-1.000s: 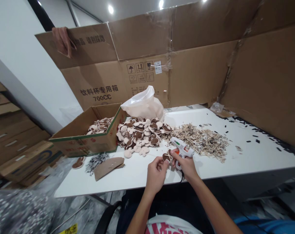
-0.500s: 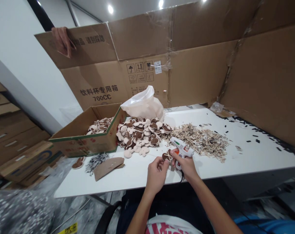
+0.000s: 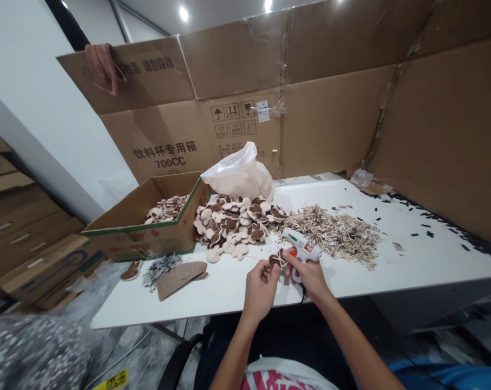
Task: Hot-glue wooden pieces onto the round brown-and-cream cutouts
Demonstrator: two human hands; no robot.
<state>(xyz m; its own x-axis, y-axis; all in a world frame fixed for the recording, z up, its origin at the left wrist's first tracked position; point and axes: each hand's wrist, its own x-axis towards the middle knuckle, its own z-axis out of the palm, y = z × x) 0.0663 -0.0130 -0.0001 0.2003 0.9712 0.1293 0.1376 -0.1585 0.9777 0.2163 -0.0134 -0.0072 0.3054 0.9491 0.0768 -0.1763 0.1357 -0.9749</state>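
My left hand [image 3: 259, 290] pinches a small brown mouse-head-shaped piece [image 3: 275, 260] with a pale bow on it, just above the white table [image 3: 411, 265] near its front edge. My right hand [image 3: 310, 276] is wrapped round the grip of a white glue gun [image 3: 301, 246] with an orange trigger, and its fingers also touch the piece. A heap of the same brown and cream pieces [image 3: 237, 222] lies behind my hands. To the right of it spreads a pile of small pale bows [image 3: 334, 233].
An open cardboard box [image 3: 148, 219] with more pieces stands at the table's left end, a white plastic bag [image 3: 239, 173] behind the heap. Tall cardboard walls [image 3: 330, 108] fence the back and right. Another person's hand [image 3: 103, 67] grips the wall's top left. Cardboard scrap [image 3: 180, 276] lies front left.
Both hands and the glue gun have shifted very slightly; the grip on the piece and on the gun is the same.
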